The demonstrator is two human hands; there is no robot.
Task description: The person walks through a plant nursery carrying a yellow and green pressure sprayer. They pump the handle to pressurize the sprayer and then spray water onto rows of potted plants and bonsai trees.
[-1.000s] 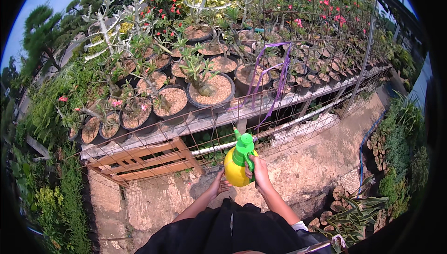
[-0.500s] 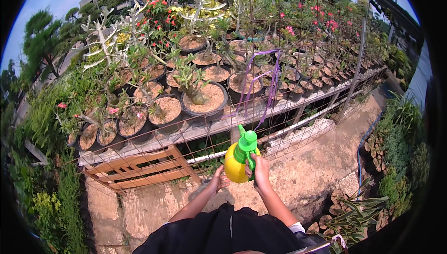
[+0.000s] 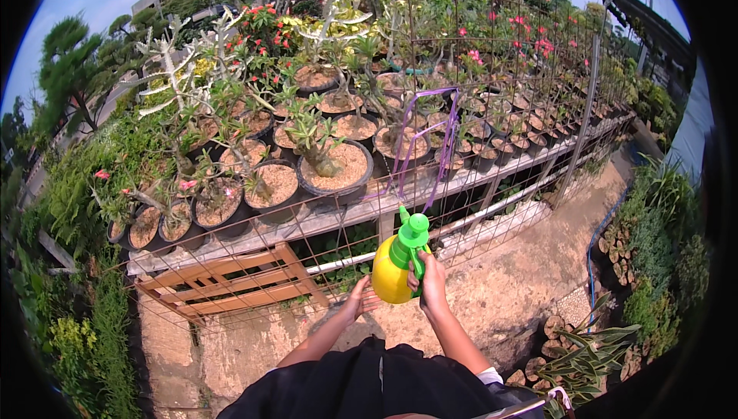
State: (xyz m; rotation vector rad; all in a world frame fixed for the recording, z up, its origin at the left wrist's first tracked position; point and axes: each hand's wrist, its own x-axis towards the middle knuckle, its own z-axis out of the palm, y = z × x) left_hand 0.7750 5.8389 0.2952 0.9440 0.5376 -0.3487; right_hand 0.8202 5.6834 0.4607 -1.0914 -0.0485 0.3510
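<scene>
A yellow spray bottle with a green pump top hangs upright in front of me, its nozzle pointing away and slightly left. My right hand is closed round its green handle. Just left of the bottle, my left hand has its fingers stretched out toward the yellow side; whether they touch it I cannot tell. Beyond the bottle stands a rusty wire mesh fence. Behind the mesh, a potted plant with a swollen trunk is the nearest large one.
A wooden bench bears several rows of black pots with plants. Purple ribbon is tied to the mesh. A wooden slatted panel leans below. On the right are a blue hose, cut logs and long-leaved plants.
The bottle and both hands are nearly where they were, with the bottle slightly lower and to the right in the picture. The view has shifted a little.
</scene>
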